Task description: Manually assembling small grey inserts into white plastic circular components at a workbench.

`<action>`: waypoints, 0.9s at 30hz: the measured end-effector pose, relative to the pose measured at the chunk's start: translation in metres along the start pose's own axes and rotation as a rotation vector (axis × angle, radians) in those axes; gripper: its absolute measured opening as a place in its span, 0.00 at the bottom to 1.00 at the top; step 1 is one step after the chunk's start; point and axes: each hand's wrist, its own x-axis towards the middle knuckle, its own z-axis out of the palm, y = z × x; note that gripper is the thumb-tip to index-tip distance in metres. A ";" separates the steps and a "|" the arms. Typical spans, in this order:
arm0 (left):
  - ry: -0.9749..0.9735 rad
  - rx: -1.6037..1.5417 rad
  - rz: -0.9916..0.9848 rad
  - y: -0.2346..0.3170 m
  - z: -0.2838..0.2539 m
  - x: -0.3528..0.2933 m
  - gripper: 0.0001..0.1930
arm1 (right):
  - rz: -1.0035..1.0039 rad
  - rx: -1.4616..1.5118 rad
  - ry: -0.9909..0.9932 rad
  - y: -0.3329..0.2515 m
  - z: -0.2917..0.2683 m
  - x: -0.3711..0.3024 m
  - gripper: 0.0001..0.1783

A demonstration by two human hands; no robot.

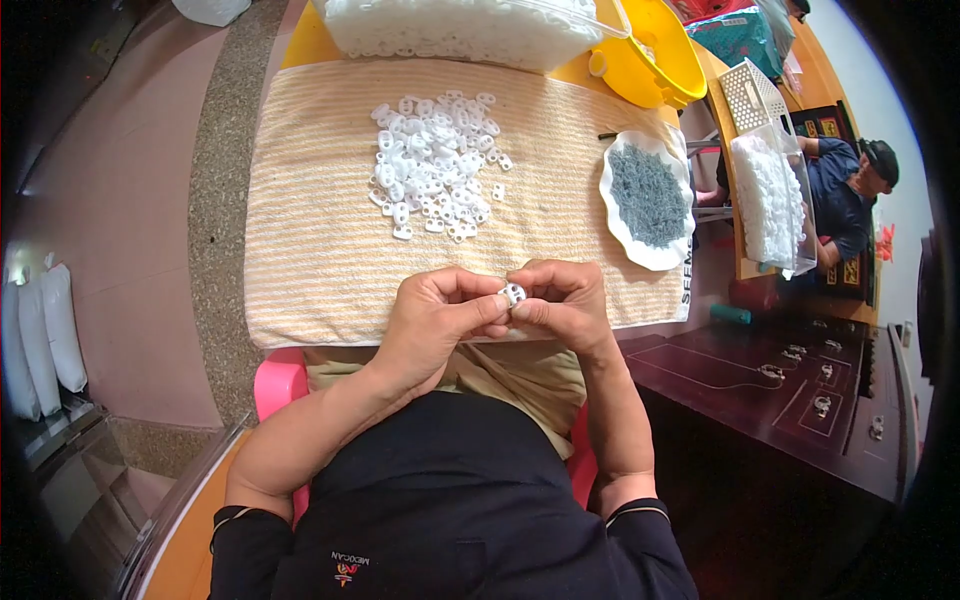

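Between the fingertips of both hands is a small white plastic piece with holes, held just over the towel's near edge. My left hand pinches it from one side with thumb and forefinger. From the other side my right hand grips it, thumb and forefinger closed. Whether a second tiny part is pinched with it is hidden by the fingers. Beyond my hands lies a loose heap of similar white plastic pieces. To the right, a white scalloped dish holds many small grey parts, too fine to make out singly.
A striped towel covers the table. At its far side stand a clear bin of white pieces and a yellow basin. A short dark stick lies near the dish. Further right, another person sits by a white-filled container.
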 end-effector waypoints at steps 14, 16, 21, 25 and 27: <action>-0.097 -0.160 -0.039 -0.001 -0.002 0.005 0.08 | -0.150 -0.002 -0.035 0.005 -0.002 0.005 0.15; -0.116 -0.169 -0.043 0.000 -0.002 0.005 0.07 | -0.167 -0.009 -0.030 0.005 -0.001 0.005 0.17; -0.195 -0.185 -0.028 0.000 0.000 0.004 0.04 | -0.175 0.007 -0.028 0.003 0.002 0.003 0.17; -0.244 -0.193 -0.016 -0.002 -0.001 0.004 0.06 | -0.178 -0.019 -0.029 -0.004 0.009 0.001 0.17; -0.264 -0.205 -0.010 -0.001 0.000 0.002 0.07 | -0.204 -0.024 -0.036 -0.002 0.009 0.000 0.17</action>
